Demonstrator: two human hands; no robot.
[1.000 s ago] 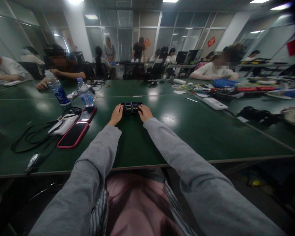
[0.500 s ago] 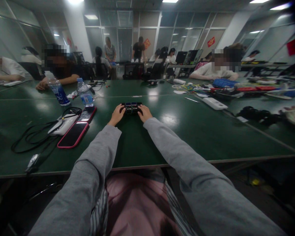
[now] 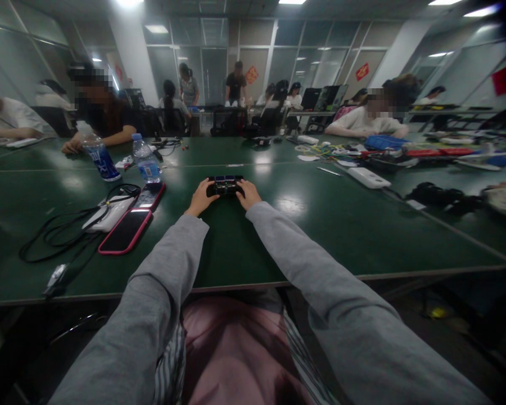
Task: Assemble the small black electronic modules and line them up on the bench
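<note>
Head view: a small black rectangular device with blue-lit screens is being held at its two ends, resting on the dark green worktop straight ahead. The left hand is being kept clenched on its left end, the right hand on its right end. Two pink-cased phones and two clear plastic water bottles are being seen to the left, well apart.

Bottle label, red window signs — lettering too blurred.
</note>
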